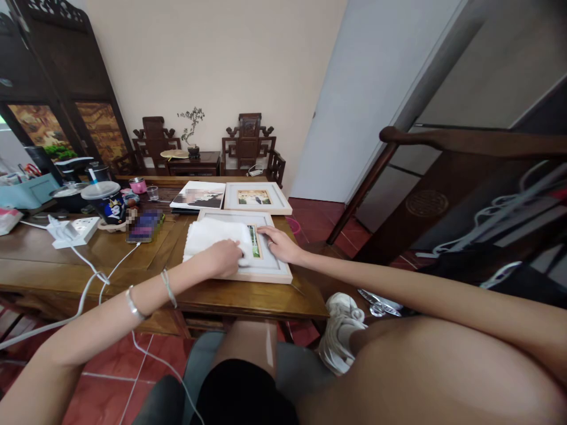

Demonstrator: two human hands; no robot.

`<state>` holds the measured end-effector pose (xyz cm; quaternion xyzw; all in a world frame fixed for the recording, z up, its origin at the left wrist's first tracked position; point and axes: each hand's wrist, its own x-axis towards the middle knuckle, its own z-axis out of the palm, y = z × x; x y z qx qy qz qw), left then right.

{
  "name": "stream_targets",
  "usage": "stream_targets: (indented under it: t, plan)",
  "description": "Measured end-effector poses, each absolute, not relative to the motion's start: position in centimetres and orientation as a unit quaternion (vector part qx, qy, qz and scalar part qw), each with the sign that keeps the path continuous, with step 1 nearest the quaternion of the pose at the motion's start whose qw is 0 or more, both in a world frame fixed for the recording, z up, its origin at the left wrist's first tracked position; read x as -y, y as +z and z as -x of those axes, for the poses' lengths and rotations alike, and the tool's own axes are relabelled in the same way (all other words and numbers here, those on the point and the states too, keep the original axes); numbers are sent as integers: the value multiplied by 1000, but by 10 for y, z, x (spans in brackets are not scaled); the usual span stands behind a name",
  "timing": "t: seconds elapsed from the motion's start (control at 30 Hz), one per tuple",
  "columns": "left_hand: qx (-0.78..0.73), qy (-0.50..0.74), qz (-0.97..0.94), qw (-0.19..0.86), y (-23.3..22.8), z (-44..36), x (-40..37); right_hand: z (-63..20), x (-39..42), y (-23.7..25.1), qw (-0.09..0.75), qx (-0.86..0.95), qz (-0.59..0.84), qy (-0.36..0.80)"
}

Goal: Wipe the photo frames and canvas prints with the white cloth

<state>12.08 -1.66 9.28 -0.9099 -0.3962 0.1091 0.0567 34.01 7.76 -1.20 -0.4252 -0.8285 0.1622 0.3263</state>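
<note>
A white picture frame (pixel 277 275) lies flat near the table's front edge, a small green picture (pixel 255 242) showing at its middle. A white cloth (pixel 215 231) covers the frame's left part and some of the picture. My left hand (pixel 227 258), with two bracelets on its wrist, is closed on the cloth's right part, pressed down over the frame. On the frame's right side lies my right hand (pixel 280 243), fingers stretched flat with the tips beside the picture's edge. It holds nothing.
Behind are a second framed picture (pixel 279 200) and a white photo panel (pixel 201 195). Leftward are a phone (pixel 145 226) on a cable, a lidded cup (pixel 108 203), a power strip (pixel 82 231) and a blue organizer (pixel 33 192). A wooden chair (pixel 425 195) stands at right.
</note>
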Motion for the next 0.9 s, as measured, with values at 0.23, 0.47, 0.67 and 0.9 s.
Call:
stream_targets:
  t: [0.23,0.47,0.67,0.9]
  plan:
    - [399,125,908,12,102,-135,51,-340,-77,-14,392,760,462,233]
    - [475,68,876,-48,74,-175,-7,-339,-78,-11,463,657,462,374]
    - [485,100,866,-70,78,-185,4,-343,-84,-10,433,644,475,416]
    - [420,130,896,-55,91,-165,43,-347,-87,-15,392,701,481,351]
